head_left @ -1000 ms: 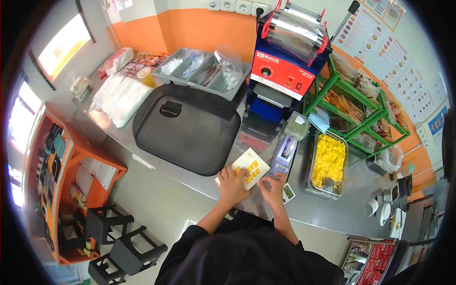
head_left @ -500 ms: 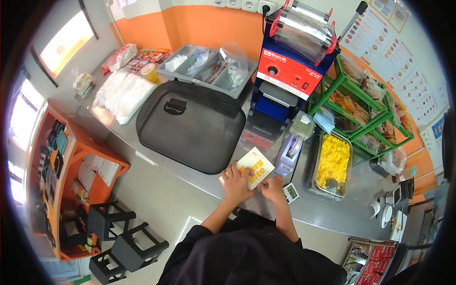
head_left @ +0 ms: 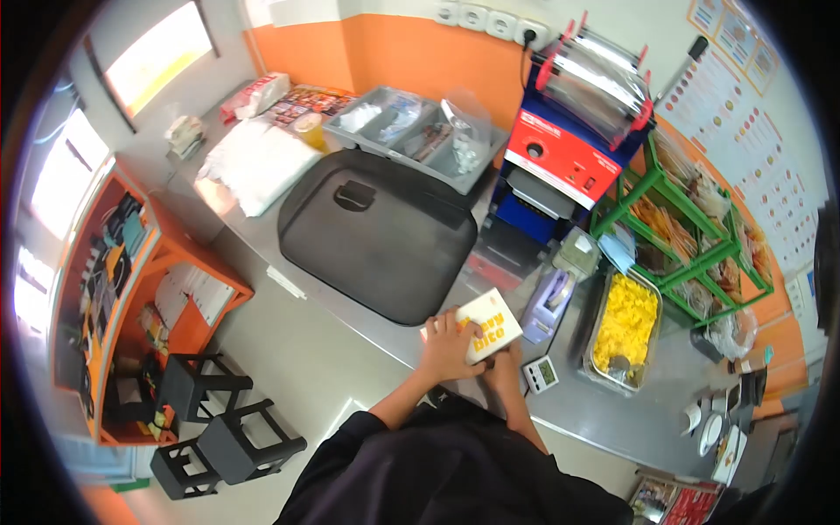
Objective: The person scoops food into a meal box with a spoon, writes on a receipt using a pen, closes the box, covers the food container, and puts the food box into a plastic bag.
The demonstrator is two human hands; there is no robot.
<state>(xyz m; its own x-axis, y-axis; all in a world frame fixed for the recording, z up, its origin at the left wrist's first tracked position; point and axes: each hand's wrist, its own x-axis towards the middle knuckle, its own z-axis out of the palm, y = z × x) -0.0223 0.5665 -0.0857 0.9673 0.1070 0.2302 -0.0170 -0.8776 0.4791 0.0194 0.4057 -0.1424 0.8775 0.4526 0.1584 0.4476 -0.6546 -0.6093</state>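
Observation:
A small white box with yellow lettering (head_left: 493, 320) is held over the near edge of the steel counter, tilted toward me. My left hand (head_left: 448, 352) is closed on its left side, thumb across the printed face. At the lower right corner, my right hand (head_left: 502, 374) has its fingers curled against the box; some fingertips are hidden beneath it. Just right of the box stands a purple tape dispenser (head_left: 548, 304). A small white digital timer (head_left: 541, 374) lies beside my right hand.
Left of the box, a large black lid (head_left: 376, 249) covers much of the counter. Behind are a grey divided tray (head_left: 477, 175) and a red-and-blue cup sealer (head_left: 560, 157). A metal pan of yellow food (head_left: 649, 366) and green racks (head_left: 691, 273) stand right. Black stools (head_left: 249, 446) are on the floor.
My view has shifted, so the counter items appear farther right. The box has turned slightly in my hands, and my right hand has moved in closer under its lower corner.

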